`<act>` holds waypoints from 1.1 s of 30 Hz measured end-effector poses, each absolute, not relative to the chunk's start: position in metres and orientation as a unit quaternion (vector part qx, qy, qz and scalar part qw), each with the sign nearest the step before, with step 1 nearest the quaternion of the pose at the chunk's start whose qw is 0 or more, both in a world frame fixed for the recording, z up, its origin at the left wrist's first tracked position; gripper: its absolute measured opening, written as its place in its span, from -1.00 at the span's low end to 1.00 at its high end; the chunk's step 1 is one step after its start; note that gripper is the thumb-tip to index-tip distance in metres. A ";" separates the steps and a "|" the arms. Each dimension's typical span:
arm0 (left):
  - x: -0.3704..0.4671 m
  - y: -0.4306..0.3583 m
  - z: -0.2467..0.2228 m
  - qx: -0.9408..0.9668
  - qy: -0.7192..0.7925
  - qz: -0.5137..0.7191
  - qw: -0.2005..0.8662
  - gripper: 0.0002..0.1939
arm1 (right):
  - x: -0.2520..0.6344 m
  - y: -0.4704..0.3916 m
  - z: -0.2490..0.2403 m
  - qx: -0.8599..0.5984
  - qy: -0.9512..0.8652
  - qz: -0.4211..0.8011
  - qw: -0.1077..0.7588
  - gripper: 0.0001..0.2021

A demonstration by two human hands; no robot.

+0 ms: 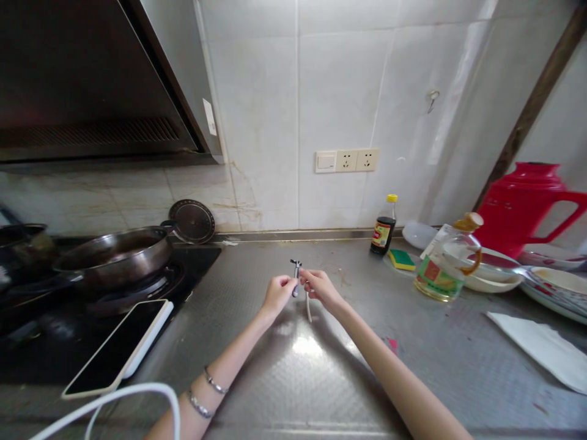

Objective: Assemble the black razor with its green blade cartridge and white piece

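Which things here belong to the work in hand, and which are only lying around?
Apparently in use:
small metallic tool
pale strip below the right hand

Seemingly just lying about:
smartphone
sponge
dark sauce bottle
red thermos jug

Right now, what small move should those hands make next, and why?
Perhaps the right hand could ease aside slightly while the left hand steadies the small metal object: both hands crowd it, and whether the pale strip below joins it can't be seen.
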State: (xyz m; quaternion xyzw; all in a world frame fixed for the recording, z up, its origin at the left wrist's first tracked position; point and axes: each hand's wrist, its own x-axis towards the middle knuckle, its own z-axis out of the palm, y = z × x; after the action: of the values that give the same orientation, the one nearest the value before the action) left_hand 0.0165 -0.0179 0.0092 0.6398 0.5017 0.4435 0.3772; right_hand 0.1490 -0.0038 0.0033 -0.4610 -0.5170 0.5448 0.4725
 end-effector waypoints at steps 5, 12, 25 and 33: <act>0.019 -0.018 0.005 0.630 0.500 0.425 0.415 -0.71 | 0.155 -0.007 0.003 -0.443 -0.483 0.577 0.488 -0.61; 0.017 -0.015 0.007 0.667 0.472 0.334 0.470 -0.74 | 0.157 -0.015 0.004 -0.457 -0.466 0.568 0.501 -0.68; -0.023 0.014 0.004 0.503 0.498 0.385 0.593 -0.69 | 0.139 -0.026 0.003 -0.389 -0.312 0.709 0.498 -0.85; -0.003 0.037 0.001 0.411 0.447 0.410 0.681 -0.67 | 0.131 -0.033 0.010 -0.390 -0.260 0.755 0.459 -0.79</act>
State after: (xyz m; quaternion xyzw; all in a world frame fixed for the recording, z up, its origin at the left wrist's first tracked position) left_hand -0.0033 0.0372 0.0005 0.4109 0.4465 0.4102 0.6808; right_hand 0.1314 -0.0328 0.0102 -0.3899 -0.2596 0.7548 0.4593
